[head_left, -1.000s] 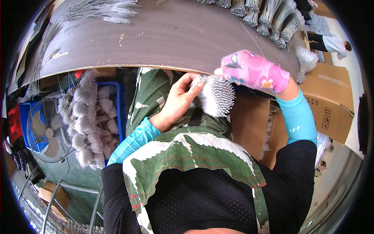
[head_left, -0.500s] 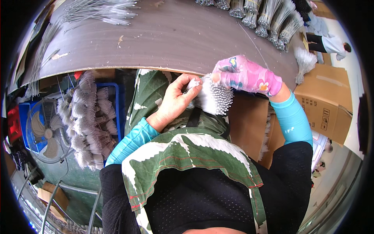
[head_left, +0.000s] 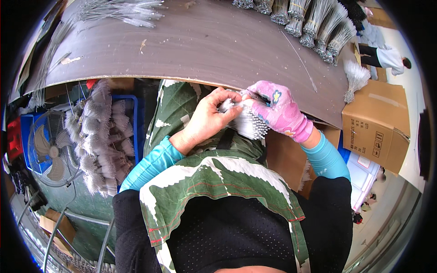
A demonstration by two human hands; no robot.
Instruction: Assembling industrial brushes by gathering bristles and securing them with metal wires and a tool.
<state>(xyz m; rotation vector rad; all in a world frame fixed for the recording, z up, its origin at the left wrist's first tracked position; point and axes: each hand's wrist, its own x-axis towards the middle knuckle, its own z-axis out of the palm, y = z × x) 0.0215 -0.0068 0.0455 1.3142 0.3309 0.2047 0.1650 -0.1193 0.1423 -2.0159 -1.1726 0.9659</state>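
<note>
Mid-frame, the left hand [head_left: 210, 117] clamps a white bristle bundle [head_left: 251, 125]; the gloved right hand [head_left: 277, 110] overlaps it, grip too hidden to tell. Wire bundles [head_left: 314, 22] line the counter [head_left: 205, 50], upper right, partly cut off.

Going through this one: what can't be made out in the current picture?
All in the head view:
Held part of the brush bundle: covered by the left grip.
Whether the right grip holds anything: hidden by its pink glove.
Brush pile, upper left: cut off by the top edge.
Background person's activity: too small.
</note>
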